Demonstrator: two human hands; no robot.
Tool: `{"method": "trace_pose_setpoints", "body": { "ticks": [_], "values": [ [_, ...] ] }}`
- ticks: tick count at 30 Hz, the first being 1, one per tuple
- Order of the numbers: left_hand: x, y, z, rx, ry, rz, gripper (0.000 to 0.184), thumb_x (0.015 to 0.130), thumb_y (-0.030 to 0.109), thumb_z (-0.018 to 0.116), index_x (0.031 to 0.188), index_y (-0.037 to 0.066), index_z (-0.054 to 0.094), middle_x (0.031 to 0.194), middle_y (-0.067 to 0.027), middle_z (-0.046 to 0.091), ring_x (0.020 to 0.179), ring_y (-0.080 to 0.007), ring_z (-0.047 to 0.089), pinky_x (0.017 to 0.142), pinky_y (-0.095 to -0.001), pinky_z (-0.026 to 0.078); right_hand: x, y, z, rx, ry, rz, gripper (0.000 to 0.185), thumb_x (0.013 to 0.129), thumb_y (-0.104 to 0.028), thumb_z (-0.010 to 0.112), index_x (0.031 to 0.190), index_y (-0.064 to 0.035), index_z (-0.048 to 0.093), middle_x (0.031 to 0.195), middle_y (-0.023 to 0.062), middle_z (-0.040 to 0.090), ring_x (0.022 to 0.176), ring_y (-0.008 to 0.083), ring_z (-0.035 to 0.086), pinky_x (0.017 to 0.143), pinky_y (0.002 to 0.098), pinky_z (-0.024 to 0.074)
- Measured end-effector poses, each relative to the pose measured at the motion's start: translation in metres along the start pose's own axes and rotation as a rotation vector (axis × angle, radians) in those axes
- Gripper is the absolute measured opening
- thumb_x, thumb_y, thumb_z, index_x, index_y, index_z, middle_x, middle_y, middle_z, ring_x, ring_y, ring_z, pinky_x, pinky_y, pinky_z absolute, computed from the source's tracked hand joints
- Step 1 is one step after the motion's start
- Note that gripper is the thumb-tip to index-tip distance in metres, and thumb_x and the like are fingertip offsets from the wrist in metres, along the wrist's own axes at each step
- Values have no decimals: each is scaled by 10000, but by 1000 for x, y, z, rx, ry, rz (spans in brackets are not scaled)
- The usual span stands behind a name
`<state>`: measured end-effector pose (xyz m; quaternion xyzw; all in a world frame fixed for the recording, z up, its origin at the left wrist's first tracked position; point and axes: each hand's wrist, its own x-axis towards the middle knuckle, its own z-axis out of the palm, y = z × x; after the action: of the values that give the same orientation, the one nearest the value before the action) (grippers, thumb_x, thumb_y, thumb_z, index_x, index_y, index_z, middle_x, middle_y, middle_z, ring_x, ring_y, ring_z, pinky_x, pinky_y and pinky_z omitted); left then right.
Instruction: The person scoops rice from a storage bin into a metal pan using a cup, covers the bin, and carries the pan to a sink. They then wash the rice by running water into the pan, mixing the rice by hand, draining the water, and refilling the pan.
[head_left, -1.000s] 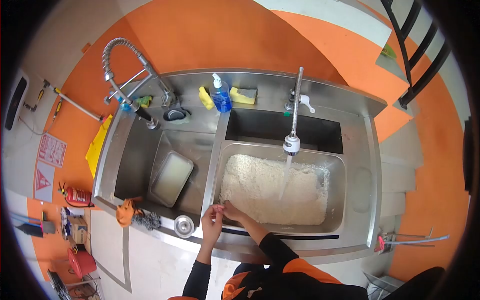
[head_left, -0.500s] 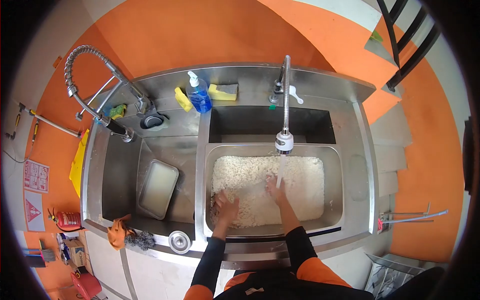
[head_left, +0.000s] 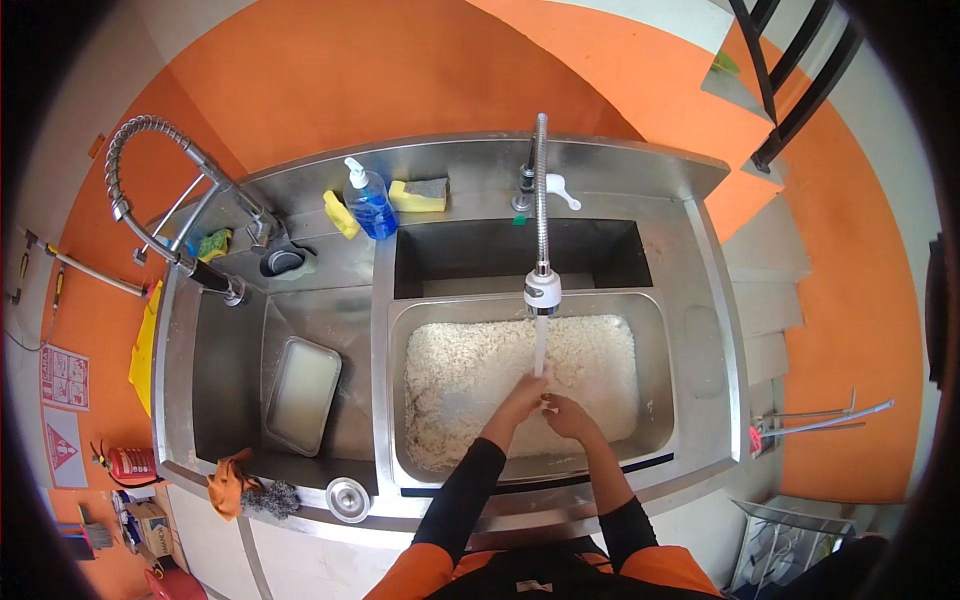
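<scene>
A large steel pan (head_left: 397, 380) in the right basin holds white grains, likely rice, with cloudy water over part of them. Water runs from the white tap head (head_left: 542, 292) onto my left hand (head_left: 522, 394), near the middle of the pan. My right hand (head_left: 568, 416) is close beside it on the right, above the grains, its fingers curled inward. Whether either hand holds anything is too small to make out.
A tray of cloudy liquid (head_left: 303, 396) lies in the left basin. Behind are a blue soap bottle (head_left: 371, 207), yellow sponges (head_left: 418, 196) and a spring faucet (head_left: 203, 270). A drain strainer (head_left: 348, 499), steel scourer (head_left: 272, 499) and orange cloth (head_left: 229, 486) line the front edge.
My hands went from together at the pan's front left corner to spread over the grains, and now meet under the running water. The view has shifted.
</scene>
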<state>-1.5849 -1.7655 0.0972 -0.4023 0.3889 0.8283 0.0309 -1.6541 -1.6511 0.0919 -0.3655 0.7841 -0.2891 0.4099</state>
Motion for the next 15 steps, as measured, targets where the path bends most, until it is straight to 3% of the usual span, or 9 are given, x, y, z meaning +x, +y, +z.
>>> {"method": "trace_pose_setpoints", "body": {
  "ticks": [1,4,7,8,10,13,15],
  "values": [
    [-3,11,2,-51,9,-16,454,855,154,422,1298,89,348,1020,-90,499,659,-139,519,600,-289,456,3,-1,-4,45,-91,-12,287,782,-142,535,1036,-11,550,908,174,616,797,274,604,704,345,467],
    [5,28,-1,94,-23,54,441,845,120,430,1279,65,374,1065,-92,508,758,-168,540,632,-318,466,24,-9,-8,-154,-16,-170,243,791,-160,485,972,-16,559,883,174,613,851,324,587,727,400,457],
    [-5,49,0,88,-30,154,383,858,211,477,1212,66,455,867,-51,544,721,-125,524,538,-283,438,47,-31,-11,-343,-87,-98,227,794,-201,498,916,-21,563,872,179,612,843,333,586,705,423,455],
    [-1,52,0,94,-31,158,355,867,169,447,1203,56,459,978,-72,557,762,-112,520,609,-253,433,54,-31,-11,-433,-97,-150,231,799,-211,494,917,-27,565,869,178,613,833,334,588,704,425,455],
    [2,54,-4,192,-61,309,373,854,122,449,1216,35,437,1109,-85,526,915,-159,515,720,-290,445,69,-29,-10,-615,-116,-256,238,808,-231,487,921,-38,569,862,177,613,811,337,592,700,427,456],
    [-39,79,-1,216,-111,376,357,860,101,444,1205,12,437,1178,-99,512,1037,-184,502,840,-290,420,76,-31,-14,106,-305,42,323,814,-304,494,946,-18,567,890,174,612,791,319,595,720,403,451],
    [-59,83,-13,299,-89,424,334,868,103,442,1188,6,451,1172,-104,519,1065,-186,496,884,-280,395,62,-33,5,-109,-421,-97,358,842,-326,450,974,-12,561,895,155,611,820,291,589,753,398,445]
  ]
}}
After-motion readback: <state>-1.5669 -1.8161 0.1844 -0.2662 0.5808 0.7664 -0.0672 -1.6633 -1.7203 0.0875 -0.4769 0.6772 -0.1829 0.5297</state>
